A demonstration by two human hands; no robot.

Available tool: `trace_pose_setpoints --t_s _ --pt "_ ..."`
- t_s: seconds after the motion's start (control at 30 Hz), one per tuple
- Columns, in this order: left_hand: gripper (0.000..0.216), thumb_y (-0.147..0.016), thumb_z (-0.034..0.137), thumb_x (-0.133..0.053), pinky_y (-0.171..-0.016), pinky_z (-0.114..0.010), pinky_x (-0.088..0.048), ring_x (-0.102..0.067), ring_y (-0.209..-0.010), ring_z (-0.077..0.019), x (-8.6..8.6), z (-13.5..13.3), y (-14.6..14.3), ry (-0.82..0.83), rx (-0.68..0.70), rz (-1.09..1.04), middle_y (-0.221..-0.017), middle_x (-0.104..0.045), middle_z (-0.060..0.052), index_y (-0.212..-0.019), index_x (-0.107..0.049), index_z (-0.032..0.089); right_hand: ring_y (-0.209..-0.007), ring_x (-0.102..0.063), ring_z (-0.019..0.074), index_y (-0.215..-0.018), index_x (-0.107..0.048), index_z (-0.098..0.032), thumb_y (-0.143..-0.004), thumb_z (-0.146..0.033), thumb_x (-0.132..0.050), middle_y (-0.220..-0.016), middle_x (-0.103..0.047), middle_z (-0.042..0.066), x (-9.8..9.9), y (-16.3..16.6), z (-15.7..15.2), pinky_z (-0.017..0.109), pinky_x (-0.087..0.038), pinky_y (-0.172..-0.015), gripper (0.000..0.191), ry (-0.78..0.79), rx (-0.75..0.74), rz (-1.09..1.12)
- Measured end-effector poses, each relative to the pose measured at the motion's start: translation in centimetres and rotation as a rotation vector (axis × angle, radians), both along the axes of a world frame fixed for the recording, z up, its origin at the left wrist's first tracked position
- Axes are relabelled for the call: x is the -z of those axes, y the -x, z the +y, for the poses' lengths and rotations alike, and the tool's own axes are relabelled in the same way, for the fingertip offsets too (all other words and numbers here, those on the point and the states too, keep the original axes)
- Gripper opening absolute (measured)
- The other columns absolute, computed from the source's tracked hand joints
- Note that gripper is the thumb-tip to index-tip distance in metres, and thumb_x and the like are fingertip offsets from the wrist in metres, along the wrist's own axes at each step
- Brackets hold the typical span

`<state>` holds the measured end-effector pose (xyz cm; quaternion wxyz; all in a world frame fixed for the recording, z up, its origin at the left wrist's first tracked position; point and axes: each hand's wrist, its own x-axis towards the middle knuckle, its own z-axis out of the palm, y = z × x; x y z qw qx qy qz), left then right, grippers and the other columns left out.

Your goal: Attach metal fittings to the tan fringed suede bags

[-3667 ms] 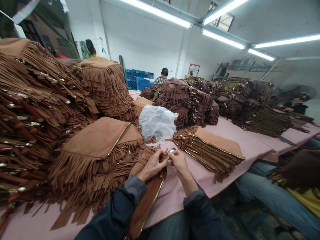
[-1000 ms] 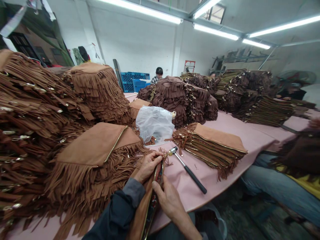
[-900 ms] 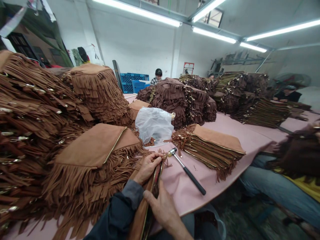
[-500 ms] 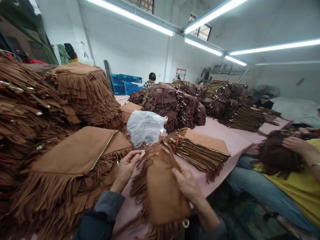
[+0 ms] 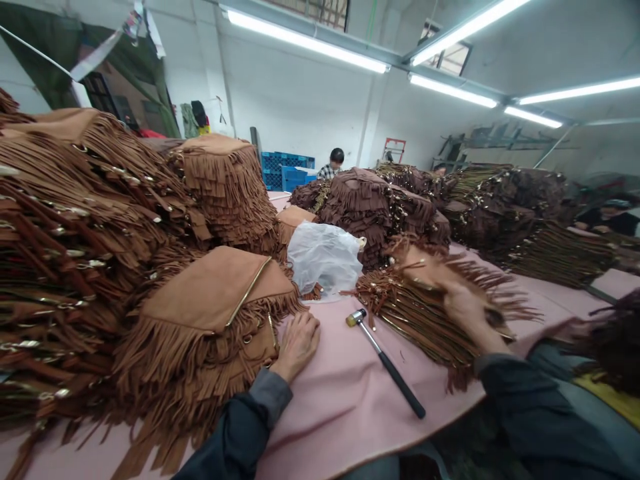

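My right hand (image 5: 467,312), blurred by motion, holds a tan fringed bag (image 5: 423,267) over the stack of bags (image 5: 417,313) with gold zips on the right. The bag is tilted, and its fringe swings outward. My left hand (image 5: 299,343) lies on the pink cloth with nothing visible in it, fingers loosely stretched, beside the left pile of fringed bags (image 5: 205,287). Between my hands a small hammer (image 5: 385,360) lies on the cloth, with a yellowish head and black grip.
A crumpled white plastic bag (image 5: 324,257) sits ahead on the pink cloth (image 5: 330,393). Tall heaps of tan fringed bags (image 5: 225,187) stand at left, dark brown ones (image 5: 355,200) behind. A person (image 5: 333,163) is at the back; another's yellow clothing (image 5: 607,400) shows at right.
My right hand has carried the tan bag from in front of me to the right-hand stack. My left hand has lowered onto the cloth. The hammer has come into sight; the view has swung left.
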<state>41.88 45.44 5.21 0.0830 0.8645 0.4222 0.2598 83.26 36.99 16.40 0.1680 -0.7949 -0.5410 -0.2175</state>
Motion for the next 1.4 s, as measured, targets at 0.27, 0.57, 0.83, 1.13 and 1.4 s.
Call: trace_pose_setpoints --t_s 0.27,0.57,0.83,1.13,1.4 --pt "0.019 -0.096 0.025 -0.045 -0.087 -0.036 -0.040 -0.053 -0.103 -0.0236 0.3 0.6 -0.5 -0.007 -0.054 0.076 -0.106 -0.061 -0.008 -0.097 -0.063 0.022 -0.099 -0.058 0.0229 -0.125 -0.063 -0.018 -0.091 -0.008 -0.047 -0.106 -0.065 0.013 8.9 -1.2 1.6 0.030 -0.040 -0.077 0.039 0.188 0.028 -0.076" --pt "0.028 -0.092 0.028 -0.048 -0.090 -0.036 -0.043 -0.057 -0.111 -0.0273 -2.5 9.2 -6.3 0.201 -0.324 0.193 -0.116 -0.063 -0.014 -0.115 -0.060 0.019 -0.111 -0.055 0.0283 -0.132 -0.055 -0.016 -0.087 -0.008 -0.045 -0.123 -0.060 0.015 11.6 0.2 0.4 0.038 -0.040 -0.094 0.047 -0.114 -0.052 -0.106" --pt "0.040 -0.090 0.019 -0.046 -0.081 -0.031 -0.043 -0.064 -0.100 -0.0231 -2.1 9.5 -5.7 0.197 -0.256 0.080 -0.106 -0.070 -0.007 -0.129 -0.052 0.025 -0.117 -0.051 0.0305 -0.125 -0.061 -0.016 -0.090 -0.020 -0.043 -0.124 -0.059 0.015 9.3 2.3 -0.8 0.046 -0.040 -0.102 0.040 -0.281 -0.125 0.115" --pt "0.035 -0.080 0.024 -0.059 -0.060 -0.022 -0.040 -0.055 -0.064 -0.0124 -1.4 2.9 -4.1 0.549 0.115 -0.648 -0.074 -0.060 0.000 -0.113 -0.060 0.013 -0.068 -0.062 0.0178 -0.116 -0.063 -0.018 -0.087 -0.058 -0.058 -0.089 -0.067 0.006 10.3 21.4 0.5 0.028 -0.052 -0.059 0.049 -0.141 -0.506 1.517" --pt "0.035 -0.082 0.039 -0.063 -0.060 -0.023 -0.042 -0.055 -0.061 -0.0104 -0.5 -2.5 -0.3 0.945 0.206 -0.756 -0.076 -0.065 -0.003 -0.105 -0.061 0.012 -0.044 -0.047 0.0079 -0.077 -0.056 -0.017 -0.075 -0.053 -0.073 -0.059 -0.055 -0.004 12.5 25.6 0.5 0.018 -0.038 -0.041 0.039 -0.125 -0.506 1.937"
